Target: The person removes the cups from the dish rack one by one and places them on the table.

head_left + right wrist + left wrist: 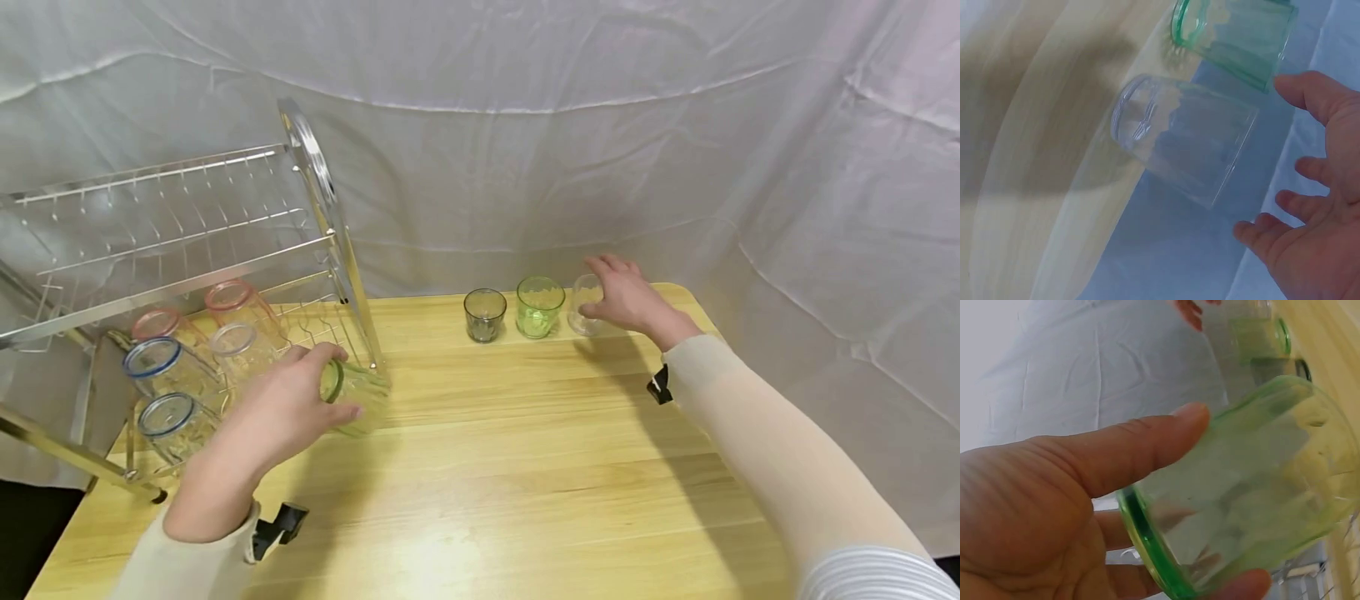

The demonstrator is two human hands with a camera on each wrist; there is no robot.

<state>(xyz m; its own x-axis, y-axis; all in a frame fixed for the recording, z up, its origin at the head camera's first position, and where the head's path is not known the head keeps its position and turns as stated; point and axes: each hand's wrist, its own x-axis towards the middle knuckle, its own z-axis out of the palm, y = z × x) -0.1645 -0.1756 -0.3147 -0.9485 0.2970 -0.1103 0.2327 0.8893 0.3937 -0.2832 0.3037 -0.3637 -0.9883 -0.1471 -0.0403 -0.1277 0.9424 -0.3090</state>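
Note:
My left hand [281,408] grips a light green drinking glass [360,397] just off the right end of the dish rack. In the left wrist view the thumb lies along the side of that green glass [1254,481], which is tilted with its thick dark-green end toward the palm. At the table's back, my right hand [630,296] is beside a clear glass [583,307]. The right wrist view shows its fingers [1310,94] spread and apart from the upright clear glass [1185,137]. Left of it stand a green glass [539,308] and a dark grey glass [484,317].
A two-tier metal dish rack [315,242] stands on the left of the wooden table [480,467]. Several glasses are on its lower tier, among them a blue-rimmed one [176,371], a pinkish one [236,304] and a clear one [243,350]. White cloth [480,183] hangs behind.

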